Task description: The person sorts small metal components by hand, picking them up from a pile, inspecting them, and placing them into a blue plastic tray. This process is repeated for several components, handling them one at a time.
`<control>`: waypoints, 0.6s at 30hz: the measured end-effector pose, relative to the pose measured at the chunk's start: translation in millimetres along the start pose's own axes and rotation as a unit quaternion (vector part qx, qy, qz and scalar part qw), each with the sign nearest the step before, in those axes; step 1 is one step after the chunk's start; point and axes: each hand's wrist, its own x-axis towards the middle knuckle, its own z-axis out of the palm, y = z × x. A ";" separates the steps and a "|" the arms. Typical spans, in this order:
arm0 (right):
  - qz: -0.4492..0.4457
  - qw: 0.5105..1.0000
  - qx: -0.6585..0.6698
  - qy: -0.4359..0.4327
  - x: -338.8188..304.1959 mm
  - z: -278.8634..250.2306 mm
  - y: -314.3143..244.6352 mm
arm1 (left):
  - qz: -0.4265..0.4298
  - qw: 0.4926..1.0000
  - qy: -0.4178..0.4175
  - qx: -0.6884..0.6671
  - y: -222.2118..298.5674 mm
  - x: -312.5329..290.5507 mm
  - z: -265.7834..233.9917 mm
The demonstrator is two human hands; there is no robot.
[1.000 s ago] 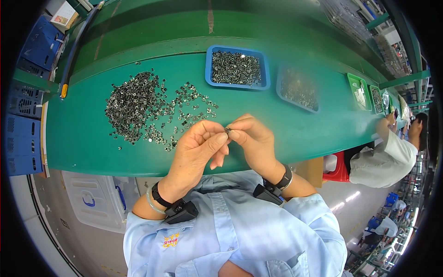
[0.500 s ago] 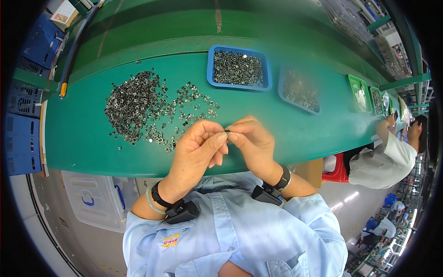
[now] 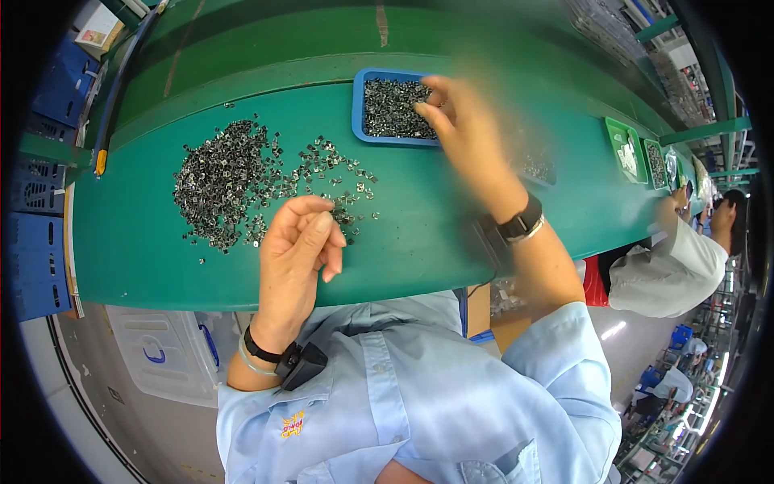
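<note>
My right hand (image 3: 472, 133) reaches over the right side of a blue tray (image 3: 358, 109) filled with small dark metal parts (image 3: 395, 106). Its thumb and forefinger are apart, and no part shows between them. Nearer to me, my left hand (image 3: 294, 250) hovers at the near edge of the loose metal parts, thumb drawn against the curled forefinger. Whatever that pinch may hold is hidden. To its left lies a large heap of the same small parts (image 3: 222, 177), with a looser scatter (image 3: 322, 165) spreading right from it.
A second tray (image 3: 538, 161), blurred, stands beyond my right forearm. Green trays (image 3: 626, 153) sit farther right, near a co-worker in a pale top (image 3: 677, 270). Blue crates (image 3: 36, 258) stand at the left; a clear lidded box (image 3: 161, 347) is below the table edge.
My hands, together in front of me before, have parted. The right has gone up and forward to the blue tray, its fingers now apart; the left has shifted left toward the loose parts.
</note>
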 end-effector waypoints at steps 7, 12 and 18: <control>-0.127 0.965 -0.027 -0.227 -64.0 6.2 -16.8 | -0.030 1.000 -0.007 0.006 -6.3 -4.9 -18.8; -0.145 0.961 -0.034 -0.234 -70.8 14.4 -22.9 | -0.048 0.997 -0.035 0.053 -9.2 -5.2 -16.4; -0.168 0.973 0.037 -0.152 -67.4 2.4 -42.2 | -0.065 0.991 -0.033 0.114 -9.6 -3.5 0.2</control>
